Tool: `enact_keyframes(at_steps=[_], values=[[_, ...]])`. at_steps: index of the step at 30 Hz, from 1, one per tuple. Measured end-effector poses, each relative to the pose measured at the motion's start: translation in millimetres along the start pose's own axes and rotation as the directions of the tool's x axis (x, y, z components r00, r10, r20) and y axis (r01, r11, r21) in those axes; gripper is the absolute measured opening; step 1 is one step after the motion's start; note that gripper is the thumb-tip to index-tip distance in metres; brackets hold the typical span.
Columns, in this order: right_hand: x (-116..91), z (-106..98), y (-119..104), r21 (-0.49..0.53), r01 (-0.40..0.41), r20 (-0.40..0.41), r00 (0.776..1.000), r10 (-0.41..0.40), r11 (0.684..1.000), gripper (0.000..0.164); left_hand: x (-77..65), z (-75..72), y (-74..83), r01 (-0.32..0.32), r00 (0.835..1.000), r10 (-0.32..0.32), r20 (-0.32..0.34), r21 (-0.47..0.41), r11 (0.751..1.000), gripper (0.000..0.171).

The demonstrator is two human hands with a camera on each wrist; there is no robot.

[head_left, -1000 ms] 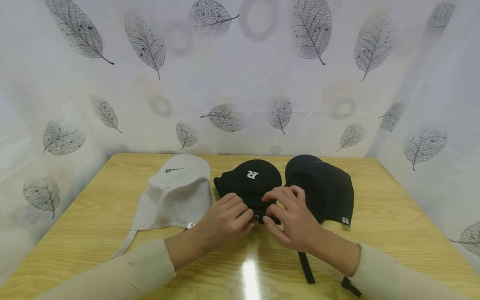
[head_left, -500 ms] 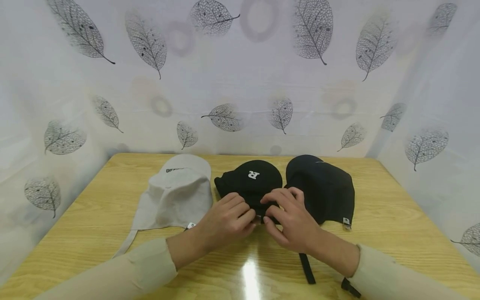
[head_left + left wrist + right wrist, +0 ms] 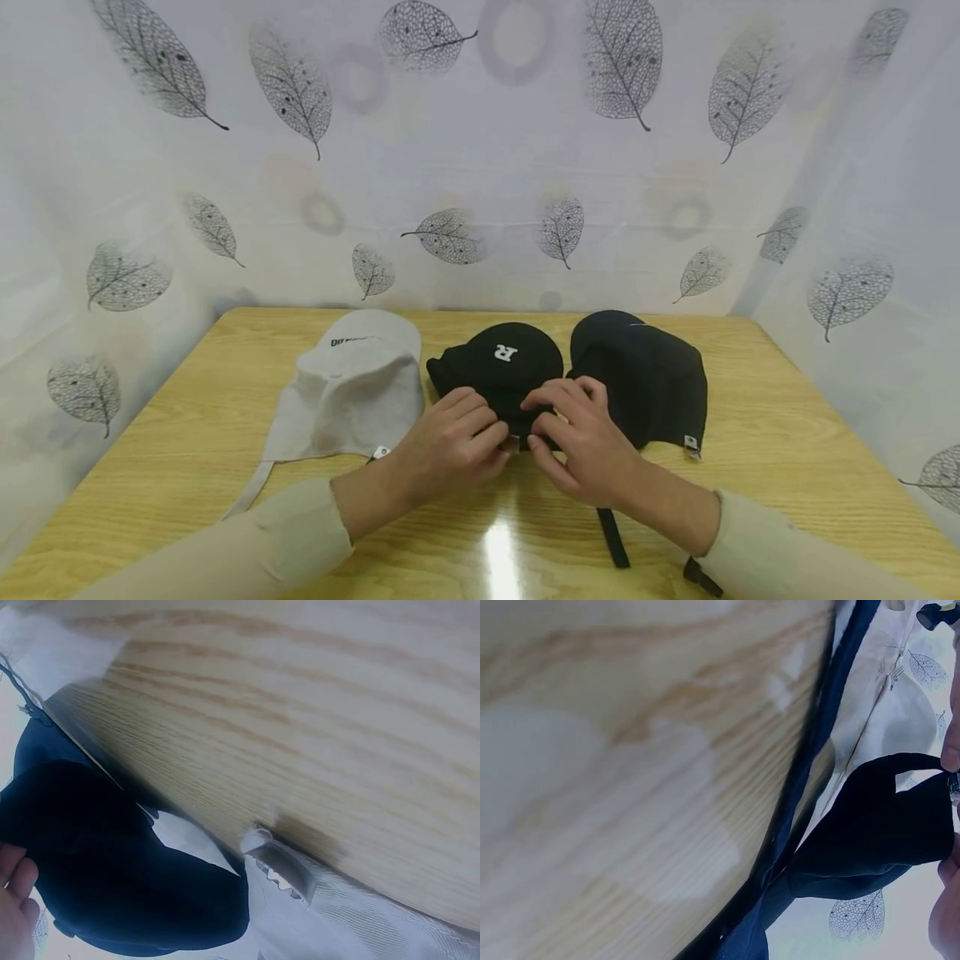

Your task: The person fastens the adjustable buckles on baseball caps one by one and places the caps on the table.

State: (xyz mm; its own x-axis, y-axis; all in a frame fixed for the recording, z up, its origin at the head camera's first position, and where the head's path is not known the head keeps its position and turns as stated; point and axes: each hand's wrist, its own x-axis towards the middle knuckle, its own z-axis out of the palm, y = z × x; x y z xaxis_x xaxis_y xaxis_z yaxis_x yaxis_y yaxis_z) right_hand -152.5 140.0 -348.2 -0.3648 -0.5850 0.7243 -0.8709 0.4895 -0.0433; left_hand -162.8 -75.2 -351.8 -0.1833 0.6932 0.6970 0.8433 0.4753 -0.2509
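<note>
A black cap [image 3: 491, 371] with a white letter R lies in the middle of the table, its near edge between my hands. My left hand [image 3: 457, 437] grips that edge from the left, fingers curled over it. From the right, my right hand [image 3: 585, 437] pinches the same edge with bent fingers and thumb. A small pale tab or buckle [image 3: 513, 443] shows between the hands. In the left wrist view, fingertips [image 3: 21, 877] rest against the dark cloth. The right wrist view has the black cap [image 3: 877, 832] stretched toward fingers [image 3: 946, 900] at the frame's right edge.
A light grey cap [image 3: 352, 392] with a trailing strap [image 3: 251, 492] lies to the left. To the right, a dark navy cap [image 3: 652, 383] lies close by, with a black strap [image 3: 612, 537] hanging toward me. Behind the wooden table [image 3: 787, 467] hangs a leaf-print curtain [image 3: 480, 150].
</note>
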Motion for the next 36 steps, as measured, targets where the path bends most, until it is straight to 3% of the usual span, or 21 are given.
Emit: enact_keyframes(at_steps=[11,20,36], values=[[3.2,0.2,-0.4,0.024,0.042,-0.011,0.999,-0.041,0.999,0.026,-0.7,1.4,1.1,-0.028,1.000,0.028,-0.003,0.080,0.996,0.013],[0.5,-0.5,0.6,0.020,0.023,-0.015,1.000,-0.022,1.000,0.026,-2.3,0.1,2.2,-0.016,0.999,0.012,0.033,0.126,0.992,0.016],[-3.5,-2.3,2.7,0.016,-0.009,0.019,1.000,0.009,1.000,0.023,-4.7,-2.1,0.3,0.011,0.998,-0.017,0.056,0.111,0.994,0.018]])
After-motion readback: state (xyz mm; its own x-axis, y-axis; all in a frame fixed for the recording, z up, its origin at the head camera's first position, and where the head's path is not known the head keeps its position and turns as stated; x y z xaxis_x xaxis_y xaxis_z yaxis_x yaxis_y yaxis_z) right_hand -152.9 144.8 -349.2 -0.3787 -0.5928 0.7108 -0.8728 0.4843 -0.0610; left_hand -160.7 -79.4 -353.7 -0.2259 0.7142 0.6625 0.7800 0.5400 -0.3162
